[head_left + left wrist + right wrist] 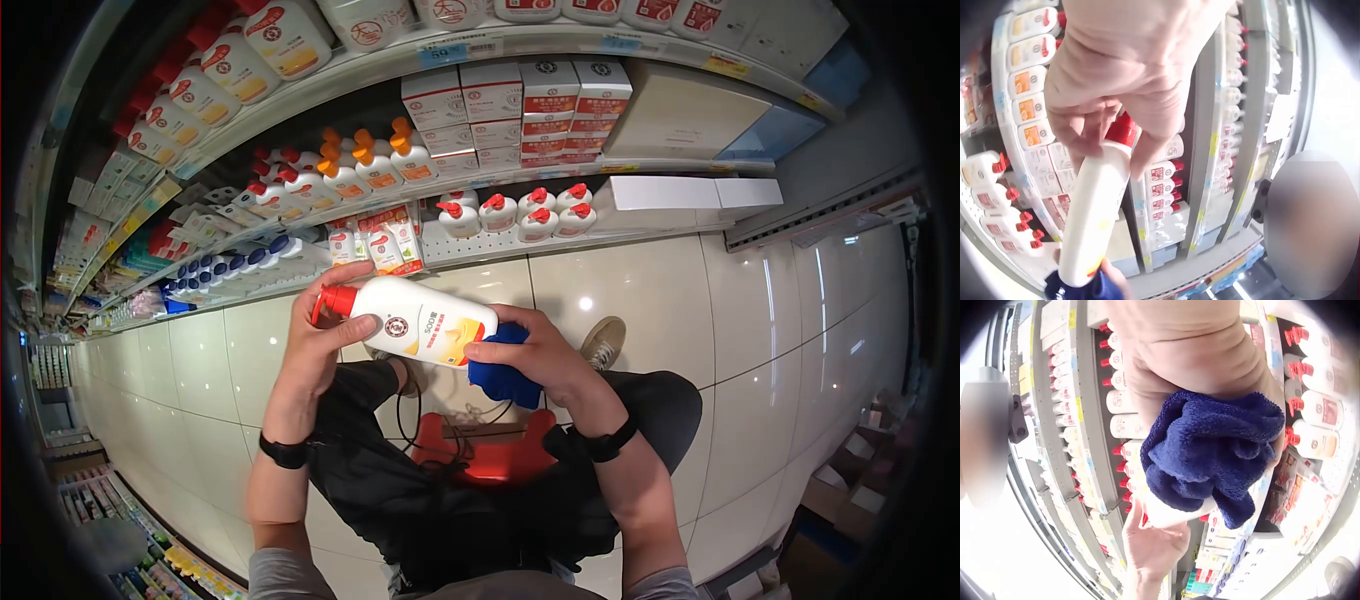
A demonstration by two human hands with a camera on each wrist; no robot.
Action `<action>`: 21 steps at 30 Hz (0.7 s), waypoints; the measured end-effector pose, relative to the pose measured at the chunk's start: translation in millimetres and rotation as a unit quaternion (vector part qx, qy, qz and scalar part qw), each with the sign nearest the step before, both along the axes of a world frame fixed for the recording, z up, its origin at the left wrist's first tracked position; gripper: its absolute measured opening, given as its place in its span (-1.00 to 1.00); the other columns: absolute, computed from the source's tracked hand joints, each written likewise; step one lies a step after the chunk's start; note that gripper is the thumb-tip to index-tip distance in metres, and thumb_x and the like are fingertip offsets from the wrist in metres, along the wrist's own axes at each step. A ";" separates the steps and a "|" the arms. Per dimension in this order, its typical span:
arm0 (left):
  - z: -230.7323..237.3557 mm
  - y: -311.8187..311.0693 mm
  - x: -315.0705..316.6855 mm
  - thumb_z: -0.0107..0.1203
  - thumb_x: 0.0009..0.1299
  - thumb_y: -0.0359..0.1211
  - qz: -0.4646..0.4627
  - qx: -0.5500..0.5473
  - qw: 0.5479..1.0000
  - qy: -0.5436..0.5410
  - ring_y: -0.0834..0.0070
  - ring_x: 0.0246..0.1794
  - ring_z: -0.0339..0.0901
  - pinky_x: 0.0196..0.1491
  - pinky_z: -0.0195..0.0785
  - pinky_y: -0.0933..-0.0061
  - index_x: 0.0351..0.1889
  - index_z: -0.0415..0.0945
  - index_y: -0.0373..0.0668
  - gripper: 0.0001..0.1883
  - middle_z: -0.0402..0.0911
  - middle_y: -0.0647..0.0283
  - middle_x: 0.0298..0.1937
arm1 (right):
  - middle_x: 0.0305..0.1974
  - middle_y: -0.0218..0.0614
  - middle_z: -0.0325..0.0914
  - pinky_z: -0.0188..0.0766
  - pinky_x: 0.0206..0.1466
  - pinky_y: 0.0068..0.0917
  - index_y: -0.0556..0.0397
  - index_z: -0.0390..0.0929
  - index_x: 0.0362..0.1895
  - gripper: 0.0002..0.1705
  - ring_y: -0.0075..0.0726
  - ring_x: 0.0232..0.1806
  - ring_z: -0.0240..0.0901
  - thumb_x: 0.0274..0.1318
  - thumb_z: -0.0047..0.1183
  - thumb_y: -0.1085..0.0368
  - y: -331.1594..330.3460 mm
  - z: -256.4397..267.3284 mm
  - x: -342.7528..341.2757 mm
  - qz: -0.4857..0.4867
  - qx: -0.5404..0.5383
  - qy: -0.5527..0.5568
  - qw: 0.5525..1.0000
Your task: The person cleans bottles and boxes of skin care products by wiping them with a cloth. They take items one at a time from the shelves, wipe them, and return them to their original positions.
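Note:
A white pump bottle [418, 318] with a red pump head [336, 301] lies tilted sideways between both hands, its printed label facing up. My left hand [318, 325] grips it at the pump end, thumb on the label side and fingers around the shoulder. At the base end, my right hand [540, 352] holds the bottle together with a bunched dark blue cloth [503, 372]. The right thumb lies on the bottle's lower edge. In the right wrist view the blue cloth [1207, 453] fills the palm and covers the bottle's base.
Several red-pump bottles [538, 222] stand on the bottom shelf ahead, beside red-and-white packets [392, 243]. Orange-pump bottles [378, 170] and stacked boxes [545, 110] fill the shelf above. A red stool [490, 455] is between the person's legs on the tiled floor [650, 300].

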State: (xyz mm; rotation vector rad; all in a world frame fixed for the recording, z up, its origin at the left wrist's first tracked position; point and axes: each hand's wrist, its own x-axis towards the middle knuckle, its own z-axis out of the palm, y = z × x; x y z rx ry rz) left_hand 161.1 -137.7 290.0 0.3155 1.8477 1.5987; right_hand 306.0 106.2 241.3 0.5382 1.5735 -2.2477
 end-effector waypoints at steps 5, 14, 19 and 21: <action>-55.2 52.4 36.5 0.31 0.37 -0.37 0.106 0.299 0.926 -0.205 0.09 0.35 0.54 0.40 0.45 0.04 0.55 0.10 -0.20 -0.17 0.56 -0.09 0.28 | -0.19 -0.39 0.70 0.55 -0.08 -0.51 0.07 0.67 0.09 -0.45 -0.55 -0.19 0.61 0.12 0.47 0.02 -24.7 -15.5 -10.0 -0.009 -0.112 -0.056 0.992; -88.9 80.2 53.2 -0.22 0.50 0.44 0.063 0.206 0.936 -0.278 0.27 0.25 0.58 0.31 0.47 0.16 0.48 0.27 -0.15 -0.08 0.58 0.13 0.24 | 0.02 -0.23 0.53 0.44 0.21 -0.30 0.06 0.37 0.19 -0.52 -0.24 0.08 0.47 0.24 0.25 0.42 -14.3 -7.1 -15.0 -0.315 0.294 0.161 0.888; -79.7 80.1 66.7 -0.70 0.45 0.55 0.026 0.193 0.943 -0.270 0.25 0.48 0.39 0.50 0.27 0.17 0.60 0.13 -0.09 0.08 0.38 0.16 0.48 | 0.05 -0.05 0.51 0.47 0.16 -0.07 0.13 0.57 0.00 -0.61 0.10 0.07 0.47 0.02 0.31 0.44 -39.3 9.7 -26.2 -0.122 0.568 0.364 0.729; -84.5 79.2 70.0 -0.75 0.48 0.52 0.015 0.221 0.929 -0.298 0.30 0.51 0.36 0.52 0.25 0.22 0.61 0.13 -0.08 0.06 0.36 0.15 0.50 | 0.04 -0.05 0.52 0.47 0.14 -0.08 0.16 0.61 -0.05 -0.65 0.16 0.02 0.47 0.01 0.31 0.44 -30.1 1.9 -33.4 -0.162 0.558 0.337 0.741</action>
